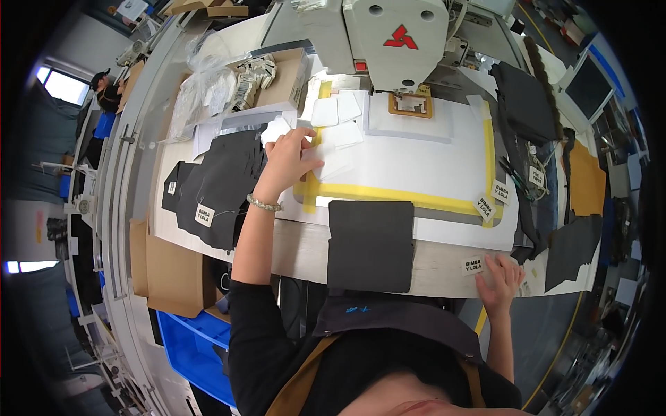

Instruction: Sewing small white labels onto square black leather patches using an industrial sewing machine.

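Observation:
My left hand reaches over the board's left side, fingers curved and apart, touching small white cards and translucent slips. More white cards lie beside the yellow tape on the white sheet. My right hand rests at the table's front edge, fingers apart, beside a small printed white label. A dark grey square piece lies at the front centre. Further printed labels sit on the board's right side.
A machine head with a brass frame stands over the board. Around it are dark fabric piles, a box of bagged labels, scissors, a mustard piece and a screen. A blue bin is below; another person is far left.

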A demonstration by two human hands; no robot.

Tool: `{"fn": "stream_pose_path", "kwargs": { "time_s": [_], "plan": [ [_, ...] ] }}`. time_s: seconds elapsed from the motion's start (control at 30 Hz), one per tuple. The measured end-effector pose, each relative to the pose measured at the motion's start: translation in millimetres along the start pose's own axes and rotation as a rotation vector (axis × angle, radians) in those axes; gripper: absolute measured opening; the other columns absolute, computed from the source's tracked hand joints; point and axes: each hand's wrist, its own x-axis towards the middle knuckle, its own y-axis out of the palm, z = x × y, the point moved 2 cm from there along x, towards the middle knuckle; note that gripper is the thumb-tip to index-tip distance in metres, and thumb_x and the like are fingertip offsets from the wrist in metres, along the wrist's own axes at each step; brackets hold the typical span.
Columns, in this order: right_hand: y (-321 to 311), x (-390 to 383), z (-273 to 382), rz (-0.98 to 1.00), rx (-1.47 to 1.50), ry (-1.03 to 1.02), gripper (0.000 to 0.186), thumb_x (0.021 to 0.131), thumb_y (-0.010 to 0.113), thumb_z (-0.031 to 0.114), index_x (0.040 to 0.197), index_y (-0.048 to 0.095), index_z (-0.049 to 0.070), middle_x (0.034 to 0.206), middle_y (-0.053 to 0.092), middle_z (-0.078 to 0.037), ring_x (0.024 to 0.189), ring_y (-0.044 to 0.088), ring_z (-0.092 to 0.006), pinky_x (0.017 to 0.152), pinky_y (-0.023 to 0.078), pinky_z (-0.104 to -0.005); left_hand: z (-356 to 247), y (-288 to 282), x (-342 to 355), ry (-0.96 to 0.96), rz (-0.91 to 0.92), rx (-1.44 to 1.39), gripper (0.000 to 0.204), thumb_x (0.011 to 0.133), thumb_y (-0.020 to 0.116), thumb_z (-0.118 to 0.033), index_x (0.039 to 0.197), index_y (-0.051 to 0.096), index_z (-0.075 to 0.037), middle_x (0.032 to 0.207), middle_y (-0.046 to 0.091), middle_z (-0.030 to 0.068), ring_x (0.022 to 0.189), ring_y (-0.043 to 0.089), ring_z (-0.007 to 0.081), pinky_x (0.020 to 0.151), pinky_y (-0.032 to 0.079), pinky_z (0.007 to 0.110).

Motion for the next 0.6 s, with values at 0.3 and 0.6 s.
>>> {"fn": "stream_pose_path", "kwargs": {
  "time_s": [0.3,0.6],
  "plan": [
    [4,-1,20,0.1,0.084,0.191,0.046,0.067,0.082,0.026,0.11,0.07,0.014,0.115,0.057,-0.006,0.106,0.052,-0.024,0.095,0.031,-0.0404,-3,-1,8,-0.031,0.114,-0.021,0.032,0.07,0.082,-0.019,0.097,0.067,-0.01,0.083,0.06,-0.0018,0.08,0.054,0.0151,0.088,0.027,0.033],
    [9,0,25,0.092,0.178,0.115,0.024,0.071,0.078,0.012,0.093,0.067,0.012,0.11,0.06,-0.005,0.102,0.054,-0.0253,0.092,0.033,-0.0396,-5,-8,-6,-0.025,0.061,-0.052,0.043,0.071,0.081,-0.015,0.112,0.071,-0.02,0.091,0.056,-0.0013,0.081,0.053,0.0148,0.091,0.027,0.034]
  ]
}}
